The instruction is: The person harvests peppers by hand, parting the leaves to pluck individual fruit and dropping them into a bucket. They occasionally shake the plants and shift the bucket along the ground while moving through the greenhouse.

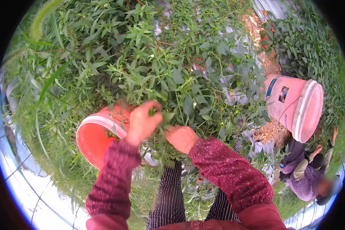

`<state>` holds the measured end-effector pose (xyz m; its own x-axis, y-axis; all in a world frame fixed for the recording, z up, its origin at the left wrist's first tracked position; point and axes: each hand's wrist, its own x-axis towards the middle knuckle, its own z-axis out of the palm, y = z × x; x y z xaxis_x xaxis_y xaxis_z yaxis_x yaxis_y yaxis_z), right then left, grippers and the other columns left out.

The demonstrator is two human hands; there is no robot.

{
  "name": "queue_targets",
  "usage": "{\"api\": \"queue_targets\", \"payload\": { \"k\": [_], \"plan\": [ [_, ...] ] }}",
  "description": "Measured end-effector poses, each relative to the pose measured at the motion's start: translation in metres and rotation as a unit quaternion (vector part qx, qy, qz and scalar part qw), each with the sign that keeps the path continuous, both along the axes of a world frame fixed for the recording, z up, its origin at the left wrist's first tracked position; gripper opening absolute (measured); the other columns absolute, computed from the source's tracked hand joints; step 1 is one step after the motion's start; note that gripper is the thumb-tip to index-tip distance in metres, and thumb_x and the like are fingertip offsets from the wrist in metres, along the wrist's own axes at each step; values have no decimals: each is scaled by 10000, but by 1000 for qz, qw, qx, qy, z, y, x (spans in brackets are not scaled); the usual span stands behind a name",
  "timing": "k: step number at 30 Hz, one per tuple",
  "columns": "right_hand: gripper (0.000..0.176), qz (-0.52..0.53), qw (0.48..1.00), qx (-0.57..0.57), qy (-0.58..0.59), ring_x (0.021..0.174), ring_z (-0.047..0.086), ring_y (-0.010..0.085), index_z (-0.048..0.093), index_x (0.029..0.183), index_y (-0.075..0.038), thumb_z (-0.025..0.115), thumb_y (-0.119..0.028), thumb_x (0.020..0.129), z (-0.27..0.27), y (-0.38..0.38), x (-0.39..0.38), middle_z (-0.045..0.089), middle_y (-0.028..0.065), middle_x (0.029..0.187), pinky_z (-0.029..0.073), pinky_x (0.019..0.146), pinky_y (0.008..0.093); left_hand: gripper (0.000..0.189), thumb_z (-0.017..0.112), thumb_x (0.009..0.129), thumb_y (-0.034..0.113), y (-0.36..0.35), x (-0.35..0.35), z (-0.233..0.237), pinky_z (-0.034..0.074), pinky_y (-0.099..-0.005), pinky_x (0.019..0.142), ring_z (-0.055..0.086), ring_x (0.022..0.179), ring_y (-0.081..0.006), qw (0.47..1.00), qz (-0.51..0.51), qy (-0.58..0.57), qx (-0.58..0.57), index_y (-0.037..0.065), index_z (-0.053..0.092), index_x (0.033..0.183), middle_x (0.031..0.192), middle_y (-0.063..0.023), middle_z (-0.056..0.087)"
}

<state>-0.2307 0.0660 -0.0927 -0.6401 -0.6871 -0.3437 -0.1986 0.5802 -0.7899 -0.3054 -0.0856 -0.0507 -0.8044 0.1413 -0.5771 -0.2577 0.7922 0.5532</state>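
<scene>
My left hand (143, 120) is raised at the plants just right of the tilted red bucket (118, 130). Its fingers are curled, with a bit of green showing between thumb and fingertips, blurred and too small to name. My right hand (181, 138) is close beside it, back of the hand up, fingers bent in among the leaves of a leafy plant (166, 120). Its fingertips are partly covered by foliage, so what they pinch is hidden. Inside the bucket's mouth, some green pieces (110, 134) show near the rim.
A pink bucket (276, 101) with a white rim lies tilted at the right. Dense plants with small white flowers fill the front. Red fruits (263, 40) show by a strip of bare soil. Another person (304, 172) crouches at the lower right. Wire fencing (34, 195) runs along the left.
</scene>
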Motion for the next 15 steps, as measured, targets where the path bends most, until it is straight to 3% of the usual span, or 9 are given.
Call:
{"api": "queue_targets", "payload": {
  "k": [2,3,5,6,7,10,13,15],
  "plan": [
    [142,29,999,3,35,874,621,231,596,901,-89,529,-140,786,1,0,1,572,78,911,516,727,346,300,592,716,86,3,-14,-35,491,-383,775,630,846,-265,974,-145,33,-168,90,627,1015,993,-121,629],
    [142,30,999,6,36,874,621,231,596,901,-89,529,-140,786,1,0,-1,572,78,911,516,727,346,300,592,716,86,4,-17,-50,491,-383,775,630,846,-265,975,-143,35,-166,90,627,1015,993,-121,629],
    [143,38,999,7,26,873,622,233,597,900,-88,528,-139,785,1,-2,2,569,82,930,518,722,346,352,588,713,81,4,-17,-73,490,-413,778,606,906,-321,940,-294,62,-160,120,620,1062,1120,-123,593],
    [143,39,999,8,25,873,622,233,597,900,-88,528,-139,785,2,-3,3,569,82,930,518,722,346,380,593,711,73,7,-21,-77,494,-396,777,605,927,-288,913,-360,63,-182,132,610,1085,1145,-109,560],
    [150,62,998,23,18,869,622,231,591,910,-91,530,-143,784,3,-3,4,564,82,925,521,707,346,380,593,711,73,9,-18,-78,494,-396,777,605,927,-288,913,-360,62,-181,132,610,1085,1145,-109,560],
    [167,107,992,59,12,860,623,226,580,930,-95,532,-151,781,3,-1,1,552,83,916,527,678,344,301,587,719,71,17,-21,-80,506,-383,714,609,903,-252,838,-489,69,-230,116,602,1016,1019,-82,540],
    [152,77,997,19,23,843,625,218,575,910,-92,535,-150,775,6,-1,4,544,76,926,533,651,344,322,584,720,79,12,-19,-58,512,-375,674,615,879,-251,858,-463,77,-208,105,578,1040,1035,-86,542],
    [118,68,996,-3,62,824,622,211,574,863,-89,540,-150,767,11,-1,1,532,69,959,534,647,344,338,587,713,86,2,-7,-51,514,-368,644,624,837,-253,843,-473,133,-220,90,558,1050,1008,-89,558]
  ]
}}
